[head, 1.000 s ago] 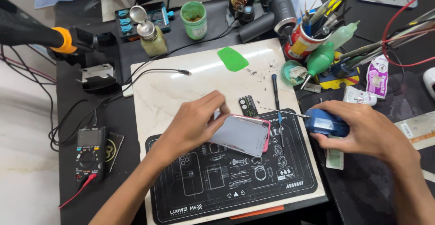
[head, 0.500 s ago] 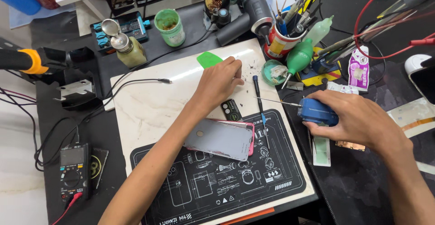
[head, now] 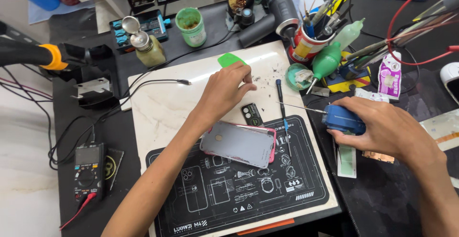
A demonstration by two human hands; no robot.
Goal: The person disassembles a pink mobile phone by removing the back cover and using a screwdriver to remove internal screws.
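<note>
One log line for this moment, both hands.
left hand: at green pick | right hand: holds blue tool | phone: on mat, untouched

Both my forearms are bare from the bottom of the view up to the wrists; no sleeve, cuff or glove shows on either. My left hand (head: 224,90) wears no ring, watch or band that I can see, and its nails are short and plain. My right hand (head: 382,128) is bare too, with nothing at the wrist, its knuckles showing. Fine hair shows along both forearms. No tape, plaster or marking shows anywhere.
</note>
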